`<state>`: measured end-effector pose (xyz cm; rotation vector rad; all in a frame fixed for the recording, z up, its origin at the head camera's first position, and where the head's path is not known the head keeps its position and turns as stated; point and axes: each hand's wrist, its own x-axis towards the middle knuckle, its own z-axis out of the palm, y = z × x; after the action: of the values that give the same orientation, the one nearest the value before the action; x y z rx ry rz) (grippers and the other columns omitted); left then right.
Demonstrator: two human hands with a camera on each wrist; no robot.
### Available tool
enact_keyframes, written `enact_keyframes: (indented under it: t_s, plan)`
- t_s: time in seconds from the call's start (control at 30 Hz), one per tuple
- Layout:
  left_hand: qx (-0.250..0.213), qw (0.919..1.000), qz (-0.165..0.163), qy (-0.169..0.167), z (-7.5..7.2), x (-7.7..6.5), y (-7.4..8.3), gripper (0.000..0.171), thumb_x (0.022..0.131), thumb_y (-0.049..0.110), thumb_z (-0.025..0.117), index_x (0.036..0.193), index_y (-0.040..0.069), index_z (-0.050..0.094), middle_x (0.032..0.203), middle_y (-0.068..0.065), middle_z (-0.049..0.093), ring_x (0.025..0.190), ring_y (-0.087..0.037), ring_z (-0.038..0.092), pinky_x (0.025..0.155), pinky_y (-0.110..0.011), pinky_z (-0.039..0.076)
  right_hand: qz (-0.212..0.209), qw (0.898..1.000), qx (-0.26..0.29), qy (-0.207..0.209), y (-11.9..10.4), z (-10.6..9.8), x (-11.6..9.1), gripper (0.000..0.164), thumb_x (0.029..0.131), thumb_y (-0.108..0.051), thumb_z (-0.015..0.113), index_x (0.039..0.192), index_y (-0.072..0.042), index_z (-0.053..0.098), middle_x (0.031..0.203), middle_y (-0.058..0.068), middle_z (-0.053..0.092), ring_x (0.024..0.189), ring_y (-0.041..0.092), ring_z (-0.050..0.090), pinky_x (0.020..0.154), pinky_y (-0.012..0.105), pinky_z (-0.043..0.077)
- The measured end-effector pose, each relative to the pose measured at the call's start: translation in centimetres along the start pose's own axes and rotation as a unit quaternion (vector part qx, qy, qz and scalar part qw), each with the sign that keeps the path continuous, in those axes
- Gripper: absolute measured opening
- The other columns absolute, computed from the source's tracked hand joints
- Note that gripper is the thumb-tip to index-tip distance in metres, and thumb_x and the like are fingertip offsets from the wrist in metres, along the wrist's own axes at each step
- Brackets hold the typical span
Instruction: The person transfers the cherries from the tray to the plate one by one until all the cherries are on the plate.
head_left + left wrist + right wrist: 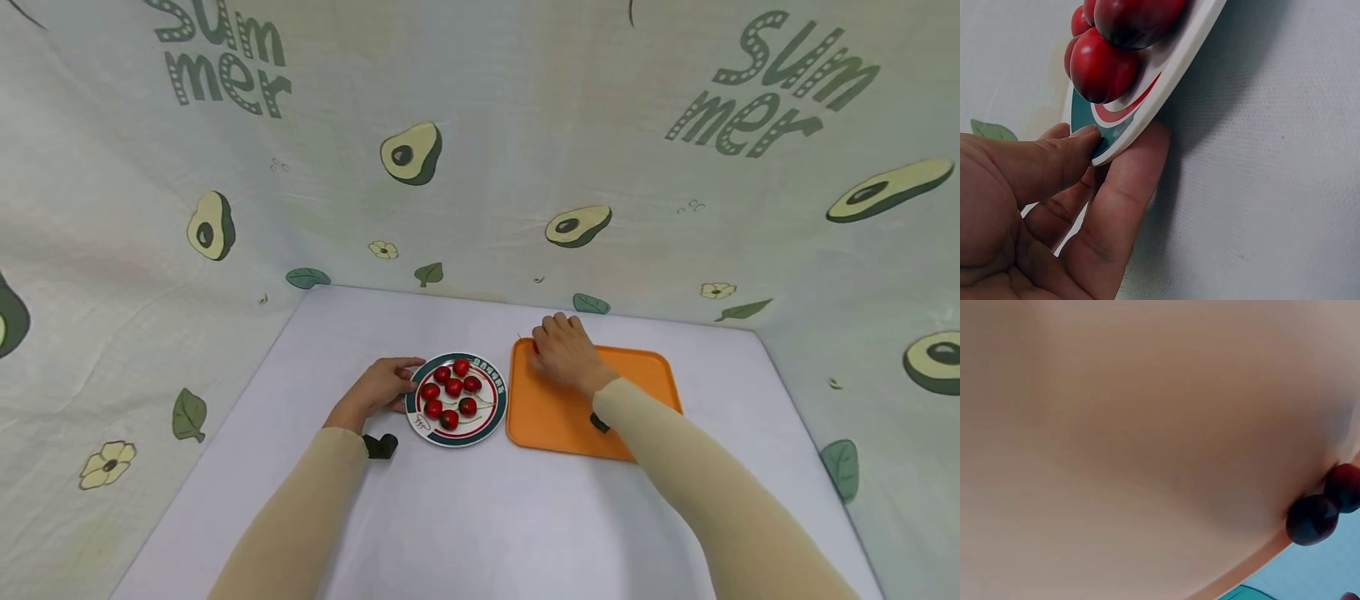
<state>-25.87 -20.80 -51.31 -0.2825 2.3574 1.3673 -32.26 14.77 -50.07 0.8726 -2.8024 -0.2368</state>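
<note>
My left hand (381, 385) holds the near-left rim of a round plate (492, 422) with a green and red border. In the left wrist view its thumb (1089, 134) lies on top of the rim and a finger lies underneath. Several red cherries (453, 387), some with stems, lie on the plate. Over the far-left corner of an orange tray (555, 421) is my right hand (567, 352), its fingers bent. A bit of red cherry (536, 346) shows beside these fingers. Two dark red cherries (1312, 519) appear by the tray's rim in the right wrist view; the right fingers' grip is hidden.
Plate and tray stand side by side on a white table (465, 525). Behind the table and at its sides hangs a pale cloth (495, 133) printed with avocados, leaves and lettering. Black wrist pieces (381, 447) show by both sleeves.
</note>
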Motion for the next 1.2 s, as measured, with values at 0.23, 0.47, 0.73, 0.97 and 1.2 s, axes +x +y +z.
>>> enact_keyframes:
  t_s: [0.23, 0.47, 0.73, 0.97, 1.2]
  plan:
    - [0.0, 1.0, 0.0, -0.002, 0.0, -0.1, 0.1, 0.052, 0.101, 0.002, 0.065, 0.15, 0.019, 0.06, 0.125, -0.016, 0.057, 0.096, -0.025, 0.062, 0.067, -0.028, 0.063, -0.004, 1.0, -0.006, -0.022, 0.1, 0.5, 1.4, 0.028, 0.101, -0.032, 0.061, 0.11, -0.006, 0.068, 0.098, 0.01, 0.048, 0.101, 0.033, 0.042, 0.092, 0.046, 0.038]
    - [0.001, 1.0, 0.005, -0.003, 0.1, -0.3, 0.2, 0.052, 0.101, 0.002, 0.065, 0.15, 0.019, 0.06, 0.124, -0.016, 0.057, 0.095, -0.024, 0.062, 0.067, -0.027, 0.062, -0.007, 0.999, 0.005, -0.043, -0.6, 0.4, 1.8, 0.025, 0.101, -0.027, 0.06, 0.111, -0.007, 0.072, 0.095, 0.009, 0.046, 0.099, 0.031, 0.041, 0.091, 0.045, 0.036]
    - [0.005, 1.0, 0.006, -0.005, -0.1, -0.2, 0.1, 0.052, 0.101, 0.003, 0.065, 0.15, 0.018, 0.06, 0.124, -0.016, 0.058, 0.094, -0.024, 0.063, 0.067, -0.028, 0.063, -0.055, 0.997, 0.008, -0.056, -1.0, 0.4, 0.8, 0.021, 0.103, -0.02, 0.058, 0.116, -0.015, 0.074, 0.103, 0.008, 0.051, 0.103, 0.031, 0.043, 0.094, 0.044, 0.038]
    - [0.008, 1.0, 0.004, -0.002, -0.1, -0.2, 0.2, 0.052, 0.101, 0.002, 0.065, 0.15, 0.018, 0.06, 0.124, -0.017, 0.058, 0.098, -0.026, 0.062, 0.068, -0.027, 0.063, -0.086, 0.995, 0.017, -0.047, -0.9, 0.4, -1.0, 0.017, 0.103, -0.02, 0.061, 0.114, -0.014, 0.072, 0.106, 0.008, 0.055, 0.101, 0.029, 0.045, 0.092, 0.043, 0.039]
    - [0.013, 0.9999, 0.003, 0.001, 0.0, -0.2, 0.3, 0.052, 0.101, 0.002, 0.065, 0.15, 0.019, 0.06, 0.125, -0.017, 0.057, 0.099, -0.026, 0.061, 0.067, -0.027, 0.062, -0.048, 0.997, 0.052, 0.003, -0.1, 0.2, -2.3, 0.021, 0.099, -0.025, 0.061, 0.107, -0.009, 0.072, 0.105, 0.008, 0.056, 0.1, 0.029, 0.044, 0.089, 0.043, 0.038]
